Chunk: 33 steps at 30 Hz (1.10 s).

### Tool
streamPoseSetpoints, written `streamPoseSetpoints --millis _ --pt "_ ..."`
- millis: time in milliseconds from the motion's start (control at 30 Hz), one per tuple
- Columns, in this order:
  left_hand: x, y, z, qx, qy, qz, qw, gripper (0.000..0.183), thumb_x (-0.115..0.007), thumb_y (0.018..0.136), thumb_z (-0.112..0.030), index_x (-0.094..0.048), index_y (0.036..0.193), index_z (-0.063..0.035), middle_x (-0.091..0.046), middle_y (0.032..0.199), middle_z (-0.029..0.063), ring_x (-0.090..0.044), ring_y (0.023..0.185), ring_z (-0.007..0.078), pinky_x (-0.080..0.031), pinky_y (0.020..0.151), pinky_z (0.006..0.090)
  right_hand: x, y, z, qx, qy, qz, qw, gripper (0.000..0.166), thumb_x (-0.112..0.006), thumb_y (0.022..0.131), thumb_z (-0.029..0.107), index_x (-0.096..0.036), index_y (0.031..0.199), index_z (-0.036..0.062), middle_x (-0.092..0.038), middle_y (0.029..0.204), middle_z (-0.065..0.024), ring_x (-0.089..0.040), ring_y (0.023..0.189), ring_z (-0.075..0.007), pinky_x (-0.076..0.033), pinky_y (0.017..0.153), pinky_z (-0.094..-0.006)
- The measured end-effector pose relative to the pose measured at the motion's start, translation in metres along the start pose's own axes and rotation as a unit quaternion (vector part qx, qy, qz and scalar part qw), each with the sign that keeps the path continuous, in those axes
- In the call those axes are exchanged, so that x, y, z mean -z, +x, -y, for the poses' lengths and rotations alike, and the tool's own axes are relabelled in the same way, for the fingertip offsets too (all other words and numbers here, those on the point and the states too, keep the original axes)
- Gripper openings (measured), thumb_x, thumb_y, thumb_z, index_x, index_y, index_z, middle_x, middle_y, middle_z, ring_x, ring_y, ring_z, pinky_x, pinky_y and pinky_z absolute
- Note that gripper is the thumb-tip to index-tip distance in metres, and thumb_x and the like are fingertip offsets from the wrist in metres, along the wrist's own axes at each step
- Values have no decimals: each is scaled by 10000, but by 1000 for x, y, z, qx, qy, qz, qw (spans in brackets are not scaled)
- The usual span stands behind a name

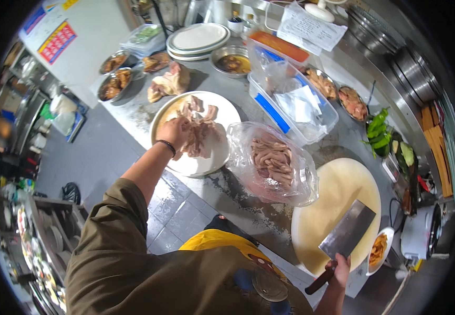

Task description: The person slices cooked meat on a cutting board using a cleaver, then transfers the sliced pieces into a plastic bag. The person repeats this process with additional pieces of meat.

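My left hand (174,133) reaches over a round white board (225,138), its fingers curled down at strips of pale cooked meat (198,138). Whether it grips a strip cannot be made out, since the fingertips are hidden. My right hand (340,269) holds a cleaver (349,230) by its dark handle, the broad blade lying over a second round cutting board (318,220). Between the two boards sits an open clear plastic bag (233,153) filled with more meat strips (272,161). A raw-looking poultry piece (169,82) rests behind the left board.
Beyond the bag stands a clear plastic container (321,130) with blue clips. Stacked white plates (200,37), metal bowls of food (115,84) and a bowl of liquid (233,61) line the back. Green peppers (377,132) and a white dish (380,252) lie right.
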<state>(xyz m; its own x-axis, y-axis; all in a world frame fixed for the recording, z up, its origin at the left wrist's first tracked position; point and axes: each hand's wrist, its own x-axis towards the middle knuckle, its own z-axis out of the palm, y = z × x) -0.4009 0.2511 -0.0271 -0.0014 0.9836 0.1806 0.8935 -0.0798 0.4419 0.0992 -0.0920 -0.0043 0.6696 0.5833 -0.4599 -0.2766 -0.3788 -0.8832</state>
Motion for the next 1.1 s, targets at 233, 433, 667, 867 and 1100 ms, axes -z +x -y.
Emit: streamPoseSetpoints --millis 233,433,667,867,1100 --pt "30 3 -67 -214 -106 -55 970 239 -621 657 -66 -619 897 -71 -571 959 142 -544 880 310 -452 784 377 -13 -15 -8 -32 46 -59 997 252 -518 759 91 -445 1000 87 -527 683 -55 -485 411 -174 -420 361 -302" --pt "15 -29 -199 -468 -5 214 857 149 -550 754 -149 -592 894 -119 -613 794 92 -598 776 268 -484 657 384 -22 -16 -5 -44 28 -91 994 272 -523 754 98 -446 1015 88 -534 711 -63 -482 413 -170 -425 368 -298" --pt "11 -91 -166 -444 157 496 729 220 -467 767 -144 -589 950 -142 -582 902 94 -562 905 288 -469 745 396 -20 -22 -11 -48 19 -76 996 269 -513 749 96 -438 1007 78 -525 705 -63 -479 412 -165 -412 365 -298" --pt "-6 -86 -173 -412 25 422 807 228 -478 773 -176 -628 938 -128 -590 940 120 -575 908 281 -475 759 368 -19 -20 -2 -36 -19 -64 997 289 -529 744 132 -443 1015 81 -513 672 -58 -473 402 -160 -413 355 -287" --pt "-71 -98 -224 -333 71 399 851 215 -503 754 -161 -601 909 -48 -602 966 142 -581 890 279 -472 750 375 -23 -20 9 -41 -48 -53 997 342 -485 742 103 -430 1076 58 -539 736 -75 -475 408 -161 -412 353 -283"
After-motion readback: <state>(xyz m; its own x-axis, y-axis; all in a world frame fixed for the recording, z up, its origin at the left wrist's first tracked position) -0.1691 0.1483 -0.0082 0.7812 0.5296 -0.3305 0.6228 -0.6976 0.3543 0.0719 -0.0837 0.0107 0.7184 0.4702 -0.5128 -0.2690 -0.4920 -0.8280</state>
